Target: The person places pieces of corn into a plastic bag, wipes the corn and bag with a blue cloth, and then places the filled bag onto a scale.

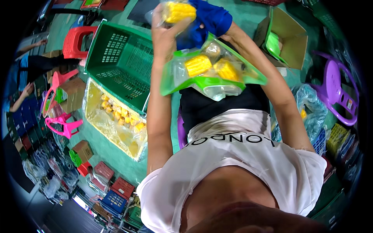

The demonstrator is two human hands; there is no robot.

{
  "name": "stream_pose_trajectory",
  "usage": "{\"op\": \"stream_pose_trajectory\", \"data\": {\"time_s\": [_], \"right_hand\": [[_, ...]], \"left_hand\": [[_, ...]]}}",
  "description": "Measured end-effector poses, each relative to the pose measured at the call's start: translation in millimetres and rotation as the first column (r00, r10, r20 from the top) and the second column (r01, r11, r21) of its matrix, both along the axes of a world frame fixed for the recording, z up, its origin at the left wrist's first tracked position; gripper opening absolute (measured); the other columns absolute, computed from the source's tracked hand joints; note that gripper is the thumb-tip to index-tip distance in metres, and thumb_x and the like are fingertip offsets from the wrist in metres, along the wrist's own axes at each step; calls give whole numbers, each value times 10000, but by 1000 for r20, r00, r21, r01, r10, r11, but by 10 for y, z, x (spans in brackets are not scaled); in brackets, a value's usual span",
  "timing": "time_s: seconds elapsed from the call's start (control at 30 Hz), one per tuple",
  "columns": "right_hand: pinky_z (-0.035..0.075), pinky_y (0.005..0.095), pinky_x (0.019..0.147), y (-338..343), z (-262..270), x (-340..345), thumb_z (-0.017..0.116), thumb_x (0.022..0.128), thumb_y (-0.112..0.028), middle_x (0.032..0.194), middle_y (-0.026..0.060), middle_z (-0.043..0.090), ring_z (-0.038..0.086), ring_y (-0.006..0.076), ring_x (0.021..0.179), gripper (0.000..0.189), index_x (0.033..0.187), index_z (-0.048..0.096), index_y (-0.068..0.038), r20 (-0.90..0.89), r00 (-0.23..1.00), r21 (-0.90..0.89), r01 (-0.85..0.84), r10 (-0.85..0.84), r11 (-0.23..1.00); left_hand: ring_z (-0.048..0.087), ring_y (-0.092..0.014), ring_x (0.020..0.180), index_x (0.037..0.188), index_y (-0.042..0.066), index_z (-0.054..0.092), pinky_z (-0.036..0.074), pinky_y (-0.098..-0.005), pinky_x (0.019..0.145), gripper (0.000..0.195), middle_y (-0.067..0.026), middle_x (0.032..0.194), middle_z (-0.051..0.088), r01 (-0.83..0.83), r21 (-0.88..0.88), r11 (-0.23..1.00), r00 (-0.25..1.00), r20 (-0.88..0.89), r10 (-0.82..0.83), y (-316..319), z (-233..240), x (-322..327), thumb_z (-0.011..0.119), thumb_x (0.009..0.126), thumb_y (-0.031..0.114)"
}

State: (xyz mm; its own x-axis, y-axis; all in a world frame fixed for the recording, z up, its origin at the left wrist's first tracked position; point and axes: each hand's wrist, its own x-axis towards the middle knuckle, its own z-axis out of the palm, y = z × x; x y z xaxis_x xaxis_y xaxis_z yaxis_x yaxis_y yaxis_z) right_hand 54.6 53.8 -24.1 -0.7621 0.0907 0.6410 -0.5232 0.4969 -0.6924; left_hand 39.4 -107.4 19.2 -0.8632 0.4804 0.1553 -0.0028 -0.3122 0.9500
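My left hand (pixel 172 27) is shut on a piece of yellow corn cob (pixel 180 12) in clear plastic wrap, blurred by motion. My right hand (pixel 228 35) is largely hidden by a bunched blue cloth (pixel 214 18), which it grips close beside the corn; one fingertip shows past the fabric. Between my forearms, over my lap, lies a clear pouch with bright green edges (pixel 199 81). Several wrapped corn pieces (pixel 198 65) show through its film.
A green plastic crate (pixel 116 72) stands left of my arm. It overlaps a yellow crate (pixel 112 132) lined with film, holding corn pieces (pixel 121 113). An open cardboard box (pixel 291 38) and a purple chair (pixel 333 78) are at right. Another person's arm (pixel 22 99) shows far left.
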Motion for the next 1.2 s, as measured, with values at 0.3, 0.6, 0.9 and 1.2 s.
{"op": "stream_pose_trajectory", "data": {"time_s": [0.3,0.6,0.9,1.2], "right_hand": [[349,369,990,666,439,737,685,757,-157,1264,218,437,464,281,1147,810,1342,156,25,380,922,8,-79,70,997],[373,383,982,2842,747,3399,625,805,-103,1181,186,528,508,293,1124,476,1194,377,13,430,566,442,547,-703,711],[352,401,1014,3054,-1421,4809,626,813,-82,1271,174,481,466,353,1182,379,1181,555,-139,535,372,635,415,-759,651],[404,361,979,3018,-1083,4257,651,808,-133,1355,166,434,461,321,1215,352,1158,617,-149,487,225,744,399,-844,536]], "left_hand": [[565,-279,1053,1258,11,392,492,-403,889,802,-204,1171,528,-15,-75,997,942,-335,-11,-548,487,197,838,614,180],[526,-221,1113,1287,7,456,413,-362,958,656,-126,1220,529,371,-529,763,858,-119,-500,-719,481,790,768,724,134],[639,-219,855,1292,-25,386,557,-298,473,532,-171,1103,574,644,-117,756,605,684,-409,-601,603,843,583,890,263],[584,-170,856,1338,36,335,505,-297,666,549,-123,1124,547,599,-492,632,783,523,-336,-661,404,1061,551,910,305]]}}
